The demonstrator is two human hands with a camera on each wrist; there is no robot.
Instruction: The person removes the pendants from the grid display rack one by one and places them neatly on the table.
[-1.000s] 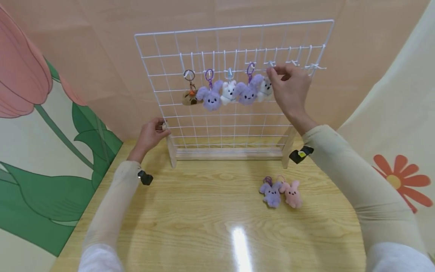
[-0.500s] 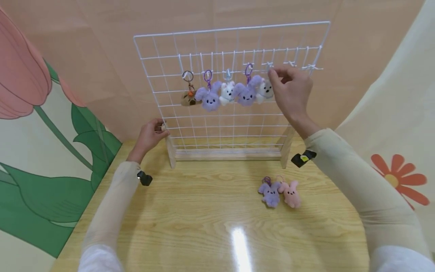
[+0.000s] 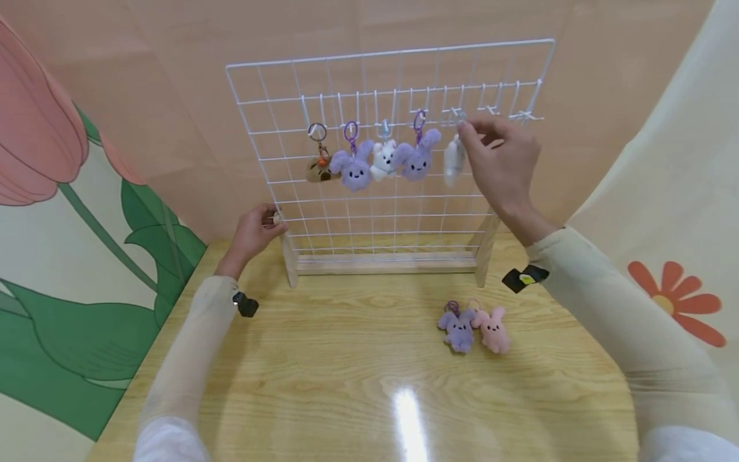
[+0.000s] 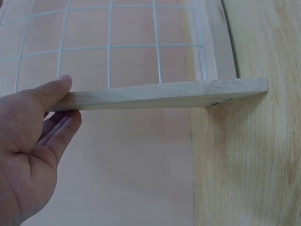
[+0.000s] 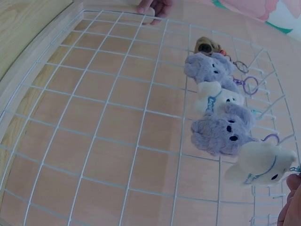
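My left hand (image 3: 254, 230) grips the top of the wooden upright (image 4: 160, 94) at the left side of a white wire grid rack (image 3: 369, 212), thumb above and fingers below in the left wrist view. High on the right, my right hand (image 3: 505, 157) pinches the pale blue ring of a white plush keychain (image 3: 454, 160) beside a hook. That plush hangs side-on under the fingertips; its blue-lettered collar shows in the right wrist view. Left of it hang a purple plush keychain (image 3: 416, 159), a white plush keychain (image 3: 383, 160), another purple plush keychain (image 3: 353, 172) and a brown plush keychain (image 3: 321, 169).
On the wooden table (image 3: 323, 359) lie a purple plush keychain (image 3: 459, 330) and a pink plush keychain (image 3: 493, 331), side by side in front of the rack. Bare hooks (image 3: 524, 115) stick out at the rack's right end. A peach cloth (image 3: 173, 96) hangs behind.
The white plush in my right hand has turned from facing forward to side-on and stands apart from the purple one beside it. My left hand keeps its grip on the upright.
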